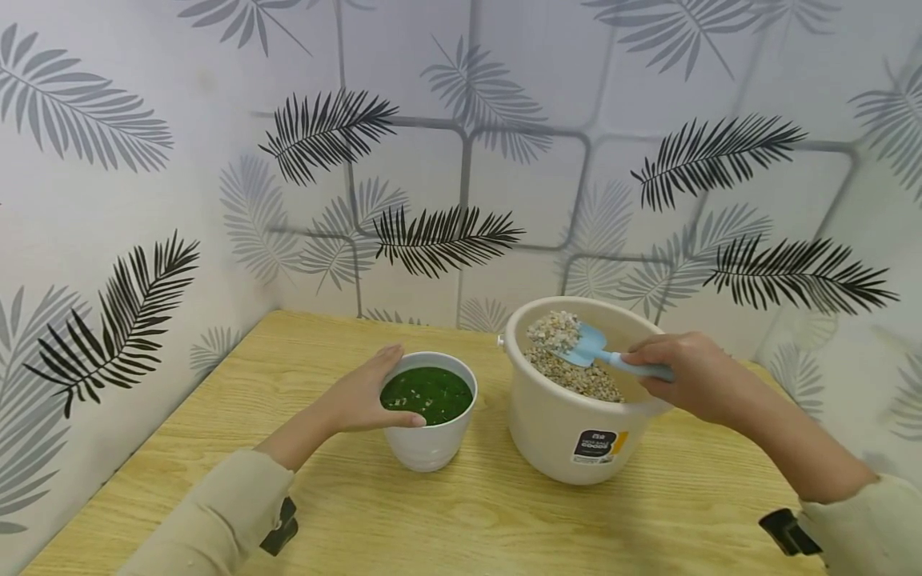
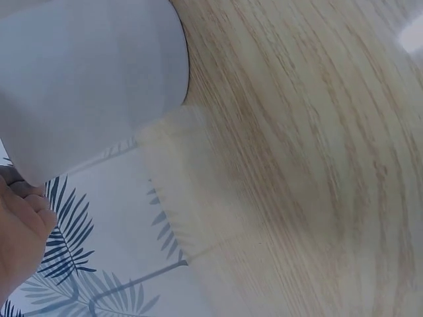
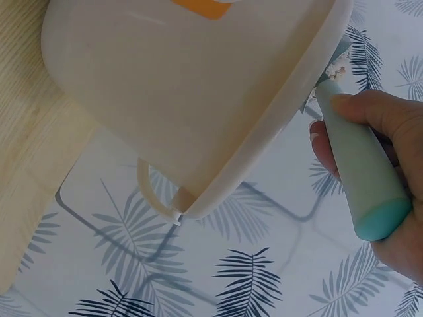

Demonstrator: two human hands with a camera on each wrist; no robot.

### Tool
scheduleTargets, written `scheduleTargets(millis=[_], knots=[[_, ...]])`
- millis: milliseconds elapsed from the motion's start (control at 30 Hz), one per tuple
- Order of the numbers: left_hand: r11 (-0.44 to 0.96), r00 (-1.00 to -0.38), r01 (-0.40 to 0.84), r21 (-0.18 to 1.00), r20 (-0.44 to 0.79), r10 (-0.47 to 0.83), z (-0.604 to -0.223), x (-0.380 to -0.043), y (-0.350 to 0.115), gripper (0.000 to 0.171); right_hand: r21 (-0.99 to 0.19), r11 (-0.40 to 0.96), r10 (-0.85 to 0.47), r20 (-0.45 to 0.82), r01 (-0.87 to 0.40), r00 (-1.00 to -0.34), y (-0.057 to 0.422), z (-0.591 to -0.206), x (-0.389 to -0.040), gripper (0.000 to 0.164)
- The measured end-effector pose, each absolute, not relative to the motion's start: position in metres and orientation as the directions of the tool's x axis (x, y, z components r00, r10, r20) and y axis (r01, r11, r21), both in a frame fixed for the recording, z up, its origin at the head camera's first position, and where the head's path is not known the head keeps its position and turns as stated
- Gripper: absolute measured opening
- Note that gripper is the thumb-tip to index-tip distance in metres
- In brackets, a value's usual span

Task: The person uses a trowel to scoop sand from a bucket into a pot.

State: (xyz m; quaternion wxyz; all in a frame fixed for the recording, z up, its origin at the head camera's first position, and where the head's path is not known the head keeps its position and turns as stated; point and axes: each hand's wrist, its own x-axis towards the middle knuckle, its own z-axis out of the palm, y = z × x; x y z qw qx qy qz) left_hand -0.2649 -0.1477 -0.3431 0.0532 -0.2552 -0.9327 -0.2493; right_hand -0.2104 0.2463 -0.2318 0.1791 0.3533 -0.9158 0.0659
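My left hand (image 1: 363, 396) holds a white plastic pot (image 1: 426, 448) at its left side, thumb along the front rim and fingers round the back. Inside the pot is a deep green surface (image 1: 442, 392) with a few pale bits on it. My right hand (image 1: 687, 374) grips the handle of a light blue scoop (image 1: 591, 342) over a cream bucket (image 1: 536, 424). Pale gravel (image 1: 556, 328) is heaped on the blade, and more gravel (image 1: 587, 382) lies in the bucket below. The scoop's handle (image 3: 360, 162) fills my grip in the right wrist view.
Pot and bucket stand side by side on a wood-grain table (image 1: 475, 528). A pale wall (image 1: 519, 184) with leaf patterns rises behind the table's far edge. A side handle (image 3: 147, 191) sticks out from the bucket near its rim.
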Motion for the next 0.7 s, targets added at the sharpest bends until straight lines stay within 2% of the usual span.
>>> scheduleTargets(millis=[700], knots=[[0.750,-0.889,0.455,0.481,0.196,0.414,-0.354,-0.265,-0.161,0.110,-0.002,0.738,-0.631,0.354,-0.675,-0.691,0.238,-0.229,-0.209,0.028]])
